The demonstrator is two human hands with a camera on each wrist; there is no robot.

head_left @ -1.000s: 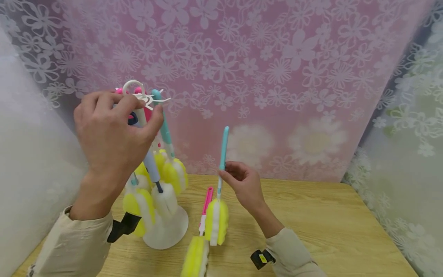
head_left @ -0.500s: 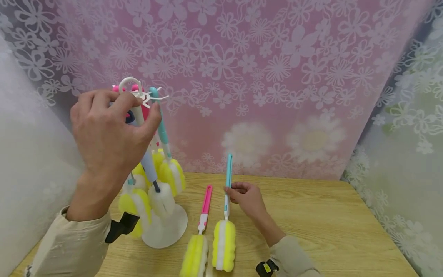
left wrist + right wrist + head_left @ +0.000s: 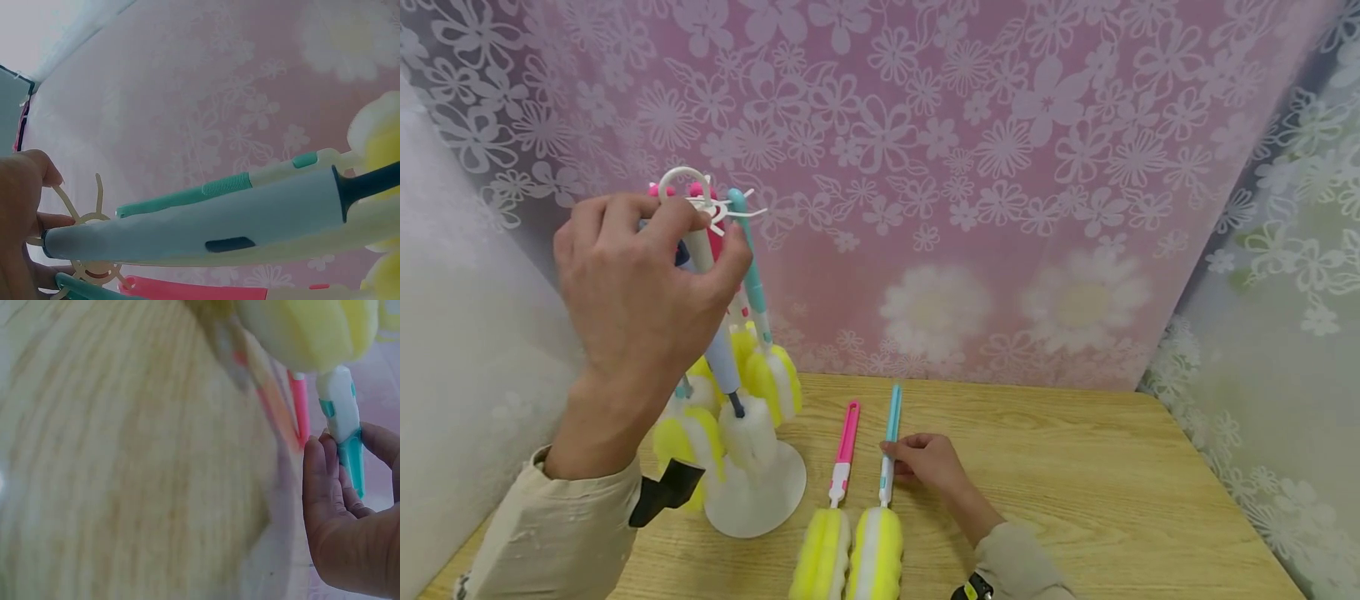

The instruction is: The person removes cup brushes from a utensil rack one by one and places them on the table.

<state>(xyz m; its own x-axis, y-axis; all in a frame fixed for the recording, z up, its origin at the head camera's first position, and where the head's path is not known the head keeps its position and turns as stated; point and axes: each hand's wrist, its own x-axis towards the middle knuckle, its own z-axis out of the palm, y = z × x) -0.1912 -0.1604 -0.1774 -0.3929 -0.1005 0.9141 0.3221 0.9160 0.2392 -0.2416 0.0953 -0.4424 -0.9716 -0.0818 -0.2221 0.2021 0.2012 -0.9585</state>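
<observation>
My left hand (image 3: 643,275) grips the top of a white hanging stand (image 3: 756,504) just below its ring, thumb and fingers at the hooks. Several sponge brushes hang there; a pale blue-handled brush (image 3: 187,219) is closest in the left wrist view. With thumb and fingers, my right hand (image 3: 934,467) pinches a teal-handled sponge brush (image 3: 877,550) low over the wooden table; whether all of it touches the wood, I cannot tell. Beside it on the left lies a pink-handled sponge brush (image 3: 822,552). Both yellow and white sponge heads point toward me, almost touching.
The wooden table (image 3: 1075,492) reaches out to the right of my right hand. A pink flowered curtain (image 3: 940,167) hangs behind its back edge. Pale flowered cloth (image 3: 1292,350) stands along the right side.
My right hand has lowered the teal-handled brush from upright in the air to flat beside the pink-handled one. My left hand stays at the stand's top.
</observation>
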